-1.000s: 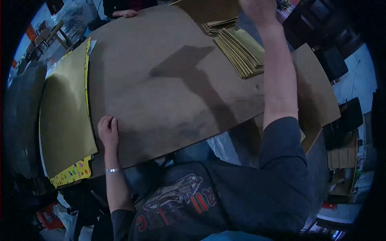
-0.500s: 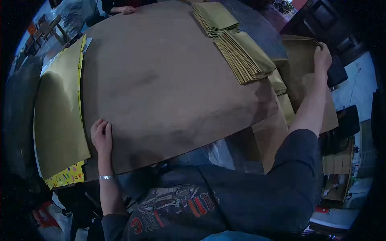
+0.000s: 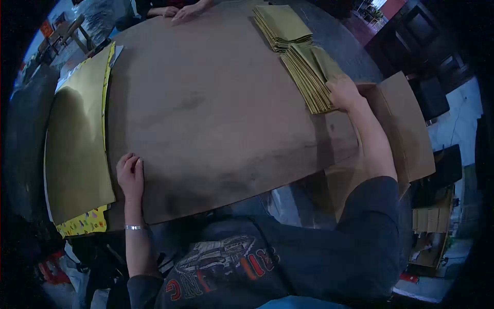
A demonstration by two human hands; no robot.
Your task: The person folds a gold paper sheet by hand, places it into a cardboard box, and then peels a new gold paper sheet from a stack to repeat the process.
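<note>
At the right of the brown-covered table (image 3: pixel 221 103), my right hand (image 3: pixel 343 92) is closed on the near end of a fanned stack of folded gold paper (image 3: pixel 306 77). Behind it lies a second folded gold stack (image 3: pixel 284 26). My left hand (image 3: pixel 130 174), with a metal band at the wrist, rests on the table's near left part, its fingers curled; anything inside them is too small to make out. Just left of that hand are large gold sheets (image 3: pixel 80 139) over yellow patterned paper (image 3: pixel 85 222).
An open cardboard box (image 3: pixel 404 123) stands beyond the table's right edge, below my right forearm. Another person's hands (image 3: pixel 188 12) are at the far edge. Dark chairs (image 3: pixel 446 167) and shelves (image 3: pixel 431 221) are at the far right.
My right hand has moved left from the box's flap onto the fanned gold stack. A second hand of the other person has come in at the far edge. My left hand has stayed put.
</note>
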